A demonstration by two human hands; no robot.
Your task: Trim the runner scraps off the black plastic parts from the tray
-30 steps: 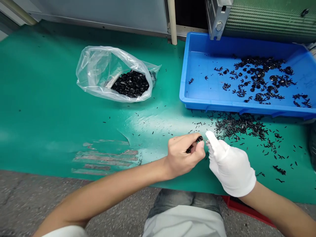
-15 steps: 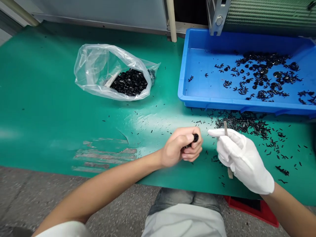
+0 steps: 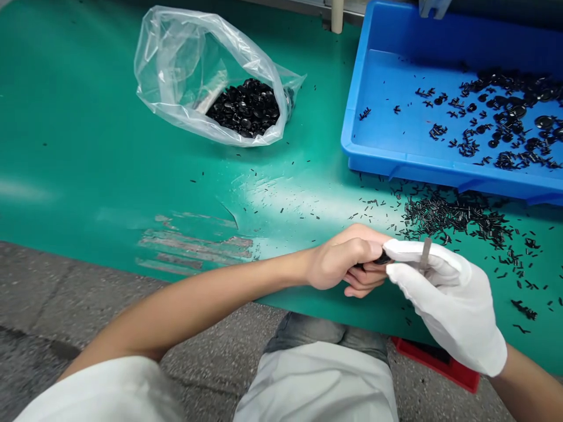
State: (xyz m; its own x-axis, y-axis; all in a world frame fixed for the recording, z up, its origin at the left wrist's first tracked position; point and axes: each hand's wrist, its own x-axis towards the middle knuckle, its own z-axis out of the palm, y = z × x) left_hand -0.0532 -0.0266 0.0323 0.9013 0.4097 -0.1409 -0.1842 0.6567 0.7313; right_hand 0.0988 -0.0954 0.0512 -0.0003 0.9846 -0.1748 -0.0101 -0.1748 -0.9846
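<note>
While two hands meet near the front edge of one green-covered table (image 3: 88,146), the bare left hand (image 3: 341,261) is closed around small glossy black pieces (image 3: 384,257) (how many, the fingers hide). One flat grey strip (image 3: 426,253) is gripped in the white-gloved right hand (image 3: 455,299), whose thumb and forefinger tips are at the edge of those pieces. One clear plastic bag (image 3: 171,76) and one rectangular blue plastic tray (image 3: 387,129) hold black parts, too many to count.

The tabletop bears a brownish, peeled patch (image 3: 193,249); below lies a speckled grey floor (image 3: 211,334).

Loose black slivers (image 3: 457,217) heap before the blue tray and scatter leftward. One pale round post (image 3: 336,14) and one metal bracket (image 3: 434,7) stand at the far side. The table edge partly covers one red tray (image 3: 466,378); gloved fingers block the strip's lower part.
</note>
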